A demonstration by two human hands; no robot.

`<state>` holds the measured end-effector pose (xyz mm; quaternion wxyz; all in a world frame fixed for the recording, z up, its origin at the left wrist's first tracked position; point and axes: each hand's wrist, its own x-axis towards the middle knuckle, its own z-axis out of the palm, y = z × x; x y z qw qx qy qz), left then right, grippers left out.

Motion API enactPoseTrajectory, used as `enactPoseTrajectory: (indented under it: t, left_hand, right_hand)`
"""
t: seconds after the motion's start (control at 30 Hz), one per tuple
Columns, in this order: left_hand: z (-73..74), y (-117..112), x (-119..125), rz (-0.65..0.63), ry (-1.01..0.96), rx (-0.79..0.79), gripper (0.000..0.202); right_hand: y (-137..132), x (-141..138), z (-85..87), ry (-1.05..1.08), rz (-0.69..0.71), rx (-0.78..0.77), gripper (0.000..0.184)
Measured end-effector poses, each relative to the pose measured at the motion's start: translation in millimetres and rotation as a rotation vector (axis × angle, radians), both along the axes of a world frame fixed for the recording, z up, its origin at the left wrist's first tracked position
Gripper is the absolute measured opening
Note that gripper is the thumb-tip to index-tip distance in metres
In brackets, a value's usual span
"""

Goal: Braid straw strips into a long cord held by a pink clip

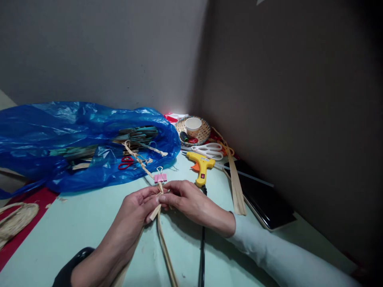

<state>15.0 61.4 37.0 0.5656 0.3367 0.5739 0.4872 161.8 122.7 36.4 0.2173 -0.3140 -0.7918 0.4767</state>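
My left hand [139, 205] and my right hand [184, 198] meet over the table, both pinching a braid of pale dried-leaf strips [160, 188]. Just beyond my fingertips a pink binder clip [160, 177] grips the braid. Past the clip, the finished braid [137, 159] runs up to the left toward a blue bag. Below my hands, a long loose strip [164, 239] hangs toward me, and a short flat end sticks out between my fingers. Some of the fingertips are hidden behind the strips and each other.
A blue plastic bag [89, 119] with dried leaves lies back left, red-handled scissors [126, 162] at it. A yellow glue gun [202, 165], white-handled scissors [209, 150], a woven basket [203, 133] with a white cup [193, 124], a black flat device [266, 195] and a strip [237, 187] lie right.
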Motion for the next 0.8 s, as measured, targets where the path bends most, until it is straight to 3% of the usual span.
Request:
enactPoseTrajectory:
  t: [0.2,0.37,0.8]
  left_hand:
    - [-2.7,-5,1,0.036,0.054,0.055,0.038]
    - [-1.6,-8,0,0.021,0.144,0.082,0.035]
    - [-1.7,-9,-8,-0.138,0.504,0.129,0.014]
  right_hand:
    - [3,3,0.9,0.006,0.021,-0.024,0.029]
    - [5,3,-2.9,0.035,0.034,-0.034,0.024]
    - [-3,-2,-12.0,0.086,-0.097,-0.056,0.026]
